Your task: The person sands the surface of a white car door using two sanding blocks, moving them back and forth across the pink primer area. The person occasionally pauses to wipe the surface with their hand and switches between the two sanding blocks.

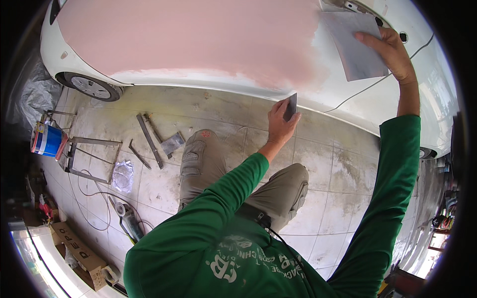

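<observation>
A thin, dark grey flat piece (292, 105) is pinched in my left hand (280, 124), close to the lower edge of the white car (174, 76). It looks like a small spreader, or a sheet folded small. Up at the right, my right hand (393, 53) grips a larger flat grey sheet (355, 47), thumb on its upper face. That sheet is held against or just over the car body, near the border of a wide pink filler patch (198, 35); whether it touches, I cannot tell.
On the tiled floor to the left lie metal bars (150, 141), a grey plate (172, 144), crumpled clear plastic (122, 176), and an angle grinder (130, 223) with its cord. A metal frame (92, 174), a blue can (48, 140) and a cardboard box (79, 253) stand farther left.
</observation>
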`<state>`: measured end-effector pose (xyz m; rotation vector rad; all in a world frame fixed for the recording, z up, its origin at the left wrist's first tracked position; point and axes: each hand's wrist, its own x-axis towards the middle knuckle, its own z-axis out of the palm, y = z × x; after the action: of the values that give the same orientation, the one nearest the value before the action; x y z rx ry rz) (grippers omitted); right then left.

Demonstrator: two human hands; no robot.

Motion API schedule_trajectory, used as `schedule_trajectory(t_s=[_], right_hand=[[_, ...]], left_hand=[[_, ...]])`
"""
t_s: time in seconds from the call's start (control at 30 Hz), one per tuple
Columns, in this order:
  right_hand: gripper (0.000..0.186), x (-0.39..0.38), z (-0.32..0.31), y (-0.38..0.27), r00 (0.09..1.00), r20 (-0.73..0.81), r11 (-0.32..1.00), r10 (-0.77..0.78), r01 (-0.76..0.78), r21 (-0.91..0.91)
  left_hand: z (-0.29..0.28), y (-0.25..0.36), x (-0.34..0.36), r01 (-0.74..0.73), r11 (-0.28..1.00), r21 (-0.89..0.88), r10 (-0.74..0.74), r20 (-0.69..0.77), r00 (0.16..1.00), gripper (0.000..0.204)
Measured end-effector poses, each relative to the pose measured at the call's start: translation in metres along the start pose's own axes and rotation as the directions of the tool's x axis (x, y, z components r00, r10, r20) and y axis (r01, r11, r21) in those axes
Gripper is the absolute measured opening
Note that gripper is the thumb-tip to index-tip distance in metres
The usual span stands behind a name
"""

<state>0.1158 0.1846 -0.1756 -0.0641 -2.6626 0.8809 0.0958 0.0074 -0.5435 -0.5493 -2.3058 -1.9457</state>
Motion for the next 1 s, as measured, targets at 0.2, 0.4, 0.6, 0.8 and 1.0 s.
schedule_trajectory(t_s=[0.2, 0.4, 0.6, 0.8, 1.0], right_hand=[[0.029, 0.000, -0.003, -0.006, 0.999, 0.006, 0.997, 0.041, -0.042, 0.068], [0.024, -0.001, -0.010, 0.003, 1.000, 0.007, 0.995, 0.013, -0.014, 0.102], [0.020, 0.002, -0.010, 0.005, 1.000, 0.018, 0.991, 0.009, -0.011, 0.130], [0.020, 0.000, -0.020, 0.018, 0.997, -0.058, 0.992, 0.051, -0.044, 0.115], [0.032, 0.006, -0.029, 0.047, 0.992, -0.081, 0.968, 0.100, -0.078, 0.238]], left_hand=[[-0.121, -0.054, -0.009, 0.093, 0.995, -0.035, -0.083, 0.228, 0.970, 0.052], [-0.199, -0.063, -0.016, 0.374, 0.901, -0.218, -0.310, 0.280, 0.909, 0.052], [-0.241, -0.070, -0.021, 0.560, 0.768, -0.312, -0.487, 0.284, 0.826, 0.052], [-0.318, -0.072, 0.010, 0.441, 0.201, -0.875, -0.484, 0.303, 0.821, 0.060], [-0.412, -0.069, 0.091, 0.267, 0.481, -0.835, -0.403, 0.060, 0.913, 0.071]])
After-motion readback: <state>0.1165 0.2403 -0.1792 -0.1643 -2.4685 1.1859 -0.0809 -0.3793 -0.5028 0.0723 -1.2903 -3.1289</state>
